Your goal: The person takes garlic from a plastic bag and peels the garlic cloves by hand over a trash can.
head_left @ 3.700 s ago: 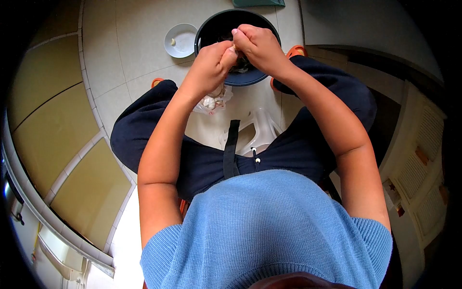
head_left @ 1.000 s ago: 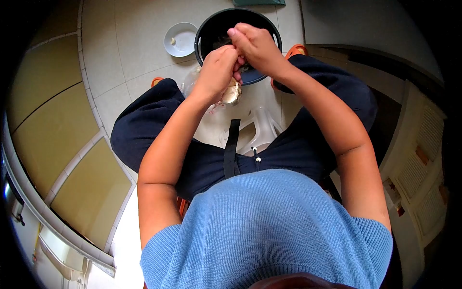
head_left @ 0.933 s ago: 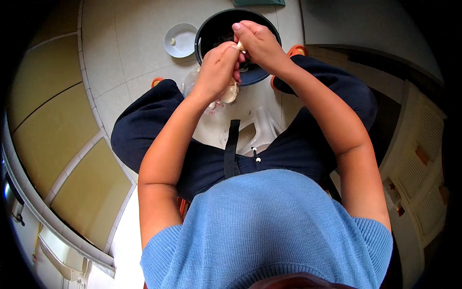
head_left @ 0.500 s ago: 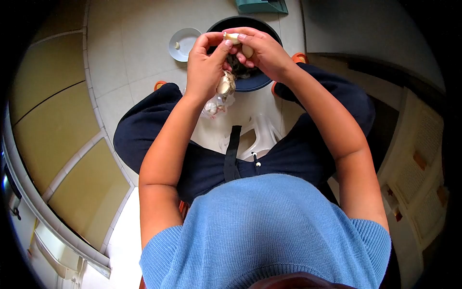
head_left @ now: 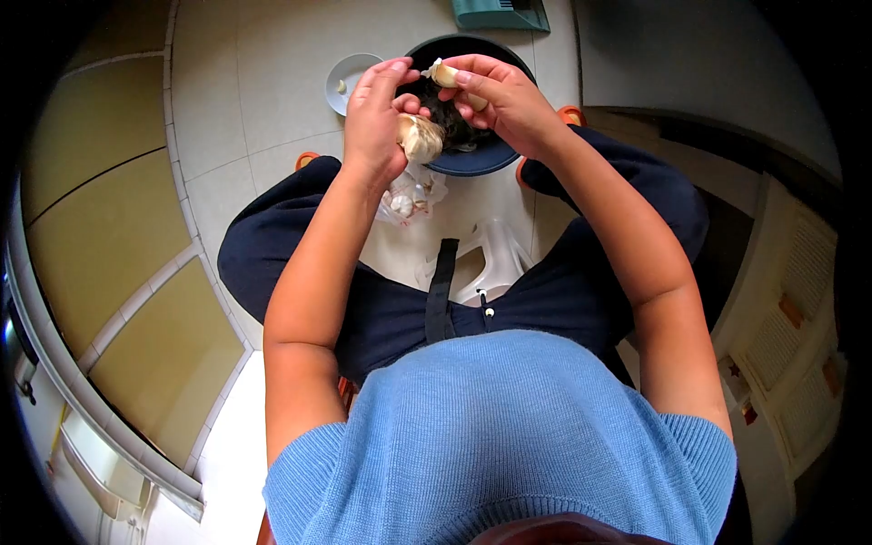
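Note:
My left hand curls its lower fingers round a garlic bulb, while its thumb and index finger stand free. Between the thumb and index finger of my right hand is a garlic clove with loose skin at its tip. A second pale clove shows under the right fingers, held against the palm. Both hands are over a dark round bin with dark scraps inside. Left of the bin, a white plate carries a small clove, partly behind my left hand.
A clear plastic bag with garlic bulbs lies on the floor below my left hand. A white plastic stool stands between my legs. A green dustpan is behind the bin, and cabinet doors line the left side.
My hands have moved apart. The left thumb and index finger have come away from the clove, which stays in my right hand. The garlic bulb has turned and shows more.

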### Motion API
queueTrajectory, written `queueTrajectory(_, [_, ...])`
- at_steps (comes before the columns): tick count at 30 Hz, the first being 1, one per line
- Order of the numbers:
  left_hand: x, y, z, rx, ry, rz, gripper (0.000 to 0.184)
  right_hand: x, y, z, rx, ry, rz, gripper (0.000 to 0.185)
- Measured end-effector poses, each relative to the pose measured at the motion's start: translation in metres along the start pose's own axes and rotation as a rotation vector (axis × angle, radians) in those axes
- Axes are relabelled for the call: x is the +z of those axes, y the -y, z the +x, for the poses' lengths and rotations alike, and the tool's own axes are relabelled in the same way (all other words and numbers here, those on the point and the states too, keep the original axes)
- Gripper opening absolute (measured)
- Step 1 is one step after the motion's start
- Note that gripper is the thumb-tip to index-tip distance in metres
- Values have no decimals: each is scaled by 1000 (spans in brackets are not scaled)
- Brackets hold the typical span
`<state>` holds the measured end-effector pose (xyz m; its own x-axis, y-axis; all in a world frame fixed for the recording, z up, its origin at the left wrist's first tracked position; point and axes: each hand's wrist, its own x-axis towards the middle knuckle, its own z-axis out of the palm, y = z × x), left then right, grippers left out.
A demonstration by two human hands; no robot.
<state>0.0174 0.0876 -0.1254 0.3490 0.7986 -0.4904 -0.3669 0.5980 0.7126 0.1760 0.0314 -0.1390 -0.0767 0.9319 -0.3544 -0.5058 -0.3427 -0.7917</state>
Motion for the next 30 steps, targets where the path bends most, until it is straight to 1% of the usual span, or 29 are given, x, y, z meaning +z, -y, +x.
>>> queueTrajectory(1, [2,0,-2,5,94,44,25,0,-1,0,-6,-1,19,28])
queueTrajectory(2, [3,2,-3,5,96,45,25,-2,-2,1,-7,-2,18,28])
queueTrajectory(4, [8,8,-5,35,240,224,30,-5,-3,3,-44,18,115,25])
queueTrajectory(5, [10,12,-8,100,203,279,31,-5,-3,3,-44,17,115,25])
queueTrajectory(8, [5,11,-4,98,182,317,29,-4,-1,0,-52,22,85,25])
queueTrajectory(9, [4,12,-2,60,136,236,25,-2,2,-1,-49,-6,-6,25])
queueTrajectory(10, [2,11,-1,58,136,237,25,0,5,-2,-46,-36,-97,25])
queueTrajectory(11, [1,10,-1,14,141,175,24,0,6,-2,-47,-37,-97,25])
queueTrajectory(13, [3,7,-2,-44,153,95,19,-1,8,-2,-145,-64,-222,23])
queueTrajectory(14, [2,7,-2,-45,153,95,19,-1,8,-2,-145,-64,-222,23])
queueTrajectory(16, [-1,7,-1,-112,188,-56,17,-2,6,-1,-180,-124,-248,18])
queueTrajectory(20, [0,5,-2,-147,194,-95,15,-4,2,0,-235,-131,-369,16])
queueTrajectory(22, [1,6,-2,-100,192,-20,18,-5,2,-1,-281,-93,-476,20])
queueTrajectory(23, [2,6,-3,-100,191,-21,18,-6,1,0,-281,-93,-476,20])
queueTrajectory(25, [5,5,-7,-43,199,71,23,-8,-2,2,-342,-161,-582,17])
queueTrajectory(26, [6,6,-7,-43,198,71,23,-9,-1,3,-342,-161,-582,17])
queueTrajectory(28, [6,9,-7,85,228,232,27,-9,0,6,-687,-253,-789,17])
queueTrajectory(29, [6,9,-7,85,228,232,27,-7,1,5,-686,-253,-789,17])
queueTrajectory(30, [7,10,-9,126,229,356,25,-6,1,4,-670,-243,-776,17])
